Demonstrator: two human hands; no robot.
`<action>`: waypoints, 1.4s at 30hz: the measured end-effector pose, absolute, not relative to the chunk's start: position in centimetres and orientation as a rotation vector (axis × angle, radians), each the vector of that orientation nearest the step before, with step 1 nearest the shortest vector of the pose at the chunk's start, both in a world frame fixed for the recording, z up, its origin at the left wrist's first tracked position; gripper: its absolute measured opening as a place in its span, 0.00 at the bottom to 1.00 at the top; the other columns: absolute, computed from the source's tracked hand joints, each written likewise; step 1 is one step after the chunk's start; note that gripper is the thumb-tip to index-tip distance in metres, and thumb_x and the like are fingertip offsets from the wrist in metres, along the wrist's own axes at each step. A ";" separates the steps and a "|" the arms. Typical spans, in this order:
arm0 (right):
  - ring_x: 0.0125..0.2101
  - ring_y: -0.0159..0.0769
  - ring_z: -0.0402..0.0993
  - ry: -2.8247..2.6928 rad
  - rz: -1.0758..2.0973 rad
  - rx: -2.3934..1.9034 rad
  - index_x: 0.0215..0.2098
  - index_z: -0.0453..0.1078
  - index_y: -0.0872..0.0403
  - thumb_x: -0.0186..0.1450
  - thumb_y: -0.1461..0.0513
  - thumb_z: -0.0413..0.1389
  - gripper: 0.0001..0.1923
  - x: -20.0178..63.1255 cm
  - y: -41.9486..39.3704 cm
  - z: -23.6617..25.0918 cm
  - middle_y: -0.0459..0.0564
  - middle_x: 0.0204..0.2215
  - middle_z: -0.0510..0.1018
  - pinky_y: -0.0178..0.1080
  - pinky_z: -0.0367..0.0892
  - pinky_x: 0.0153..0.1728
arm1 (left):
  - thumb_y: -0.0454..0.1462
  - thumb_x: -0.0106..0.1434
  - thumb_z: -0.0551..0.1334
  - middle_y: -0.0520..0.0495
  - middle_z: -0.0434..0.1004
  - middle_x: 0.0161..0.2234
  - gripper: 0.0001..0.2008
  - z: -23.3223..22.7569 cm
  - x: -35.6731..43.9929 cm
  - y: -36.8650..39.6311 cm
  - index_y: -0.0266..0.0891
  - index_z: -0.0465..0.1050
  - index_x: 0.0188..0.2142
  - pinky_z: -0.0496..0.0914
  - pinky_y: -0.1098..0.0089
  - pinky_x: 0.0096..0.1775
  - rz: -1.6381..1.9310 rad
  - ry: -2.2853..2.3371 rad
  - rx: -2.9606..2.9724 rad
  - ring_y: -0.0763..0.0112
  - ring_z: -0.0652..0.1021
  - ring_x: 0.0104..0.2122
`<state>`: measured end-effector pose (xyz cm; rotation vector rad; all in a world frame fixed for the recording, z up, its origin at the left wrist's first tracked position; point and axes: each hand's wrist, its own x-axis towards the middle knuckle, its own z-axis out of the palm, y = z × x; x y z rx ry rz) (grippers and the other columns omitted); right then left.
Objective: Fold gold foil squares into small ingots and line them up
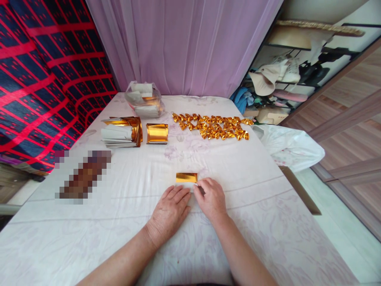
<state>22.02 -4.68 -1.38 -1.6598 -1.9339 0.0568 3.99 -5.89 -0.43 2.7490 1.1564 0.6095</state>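
Note:
A small sheet of gold foil paper (186, 177) lies on the cloth in front of me, its near part showing white. My left hand (171, 209) rests flat, fingers stretched out, with the fingertips on the paper's near left edge. At the near right corner, the thumb and curled fingers of my right hand (212, 197) pinch the sheet. Beyond it to the left sit a short stack of gold foil sheets (157, 133) and a larger fanned stack of foil paper (122, 133). Several folded gold foil pieces (216, 126) lie in rows at the far right.
A clear plastic bag of more foil paper (144, 100) stands at the back left of the cloth-covered table (119, 242). On the left is a blurred-out item (85, 174). A white plastic bag (293, 147) is beside the right edge, near a shelf with shoes (290, 71).

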 end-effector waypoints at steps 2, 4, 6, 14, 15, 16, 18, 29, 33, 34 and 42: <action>0.32 0.38 0.69 -1.934 0.060 -1.663 0.29 0.70 0.52 0.65 0.61 0.53 0.08 22.0 -4.7 -1.4 0.48 0.28 0.74 0.39 0.59 0.36 | 0.38 0.68 0.55 0.41 0.76 0.51 0.15 -0.5 4.0 -5.9 0.37 0.71 0.52 0.66 0.54 0.56 0.619 1.154 2.742 0.58 0.74 0.53; 0.32 0.37 0.69 -1.937 0.059 -1.667 0.29 0.70 0.52 0.66 0.61 0.53 0.08 22.0 -4.6 -1.4 0.48 0.28 0.74 0.38 0.59 0.36 | 0.38 0.68 0.55 0.41 0.76 0.51 0.15 -0.5 4.0 -5.9 0.37 0.71 0.52 0.66 0.54 0.56 0.621 1.151 2.739 0.58 0.73 0.53; 0.32 0.37 0.69 -1.939 0.056 -1.669 0.30 0.70 0.52 0.66 0.61 0.53 0.08 22.0 -4.6 -1.4 0.48 0.28 0.74 0.38 0.59 0.36 | 0.37 0.68 0.55 0.42 0.76 0.52 0.16 -0.6 4.0 -5.8 0.37 0.70 0.53 0.66 0.53 0.56 0.613 1.144 2.741 0.58 0.73 0.54; 0.32 0.37 0.68 -1.939 0.057 -1.673 0.29 0.70 0.52 0.66 0.61 0.53 0.08 22.0 -4.6 -1.4 0.48 0.28 0.73 0.38 0.58 0.37 | 0.38 0.68 0.55 0.43 0.76 0.52 0.16 -0.5 3.9 -5.8 0.38 0.70 0.53 0.66 0.54 0.56 0.606 1.149 2.733 0.59 0.74 0.53; 0.32 0.37 0.68 -1.938 0.057 -1.674 0.29 0.70 0.52 0.66 0.61 0.53 0.08 22.0 -4.6 -1.3 0.48 0.28 0.73 0.38 0.58 0.36 | 0.38 0.68 0.55 0.42 0.76 0.52 0.16 -0.4 3.9 -5.8 0.37 0.70 0.53 0.66 0.54 0.56 0.602 1.149 2.733 0.59 0.74 0.53; 0.32 0.37 0.68 -1.939 0.055 -1.675 0.29 0.70 0.52 0.66 0.61 0.53 0.08 22.0 -4.6 -1.3 0.48 0.27 0.73 0.38 0.58 0.36 | 0.37 0.68 0.55 0.42 0.76 0.52 0.16 -0.4 3.9 -5.8 0.37 0.70 0.53 0.66 0.53 0.56 0.598 1.148 2.733 0.59 0.74 0.53; 0.32 0.37 0.68 -1.942 0.053 -1.676 0.29 0.70 0.52 0.66 0.61 0.53 0.08 22.0 -4.6 -1.3 0.48 0.27 0.73 0.38 0.58 0.36 | 0.37 0.68 0.55 0.42 0.76 0.52 0.16 -0.4 3.9 -5.8 0.36 0.70 0.53 0.66 0.53 0.57 0.592 1.149 2.732 0.58 0.73 0.54; 0.32 0.37 0.68 -1.941 0.040 -1.662 0.29 0.70 0.52 0.66 0.61 0.53 0.08 22.0 -4.6 -1.5 0.48 0.27 0.73 0.38 0.58 0.36 | 0.37 0.68 0.55 0.42 0.75 0.53 0.16 -0.4 4.0 -5.8 0.36 0.69 0.54 0.66 0.53 0.57 0.586 1.147 2.725 0.58 0.73 0.54; 0.32 0.37 0.68 -1.939 0.043 -1.659 0.29 0.70 0.52 0.66 0.61 0.53 0.08 22.0 -4.6 -1.5 0.48 0.27 0.73 0.38 0.58 0.36 | 0.37 0.68 0.55 0.42 0.76 0.52 0.17 -0.4 4.0 -5.8 0.37 0.68 0.54 0.67 0.53 0.56 0.600 1.143 2.723 0.58 0.74 0.53; 0.32 0.37 0.68 -1.941 0.044 -1.658 0.29 0.70 0.52 0.66 0.61 0.53 0.08 22.0 -4.6 -1.4 0.48 0.27 0.73 0.38 0.58 0.36 | 0.37 0.68 0.55 0.42 0.76 0.52 0.17 -0.4 4.0 -5.8 0.37 0.68 0.54 0.67 0.53 0.56 0.603 1.142 2.717 0.58 0.73 0.53; 0.32 0.37 0.68 -1.950 0.021 -1.664 0.29 0.70 0.52 0.66 0.61 0.52 0.09 22.0 -4.6 -1.4 0.48 0.27 0.73 0.38 0.58 0.36 | 0.37 0.67 0.55 0.42 0.75 0.52 0.17 -0.4 4.1 -5.8 0.38 0.67 0.55 0.65 0.52 0.57 0.600 1.151 2.684 0.59 0.73 0.53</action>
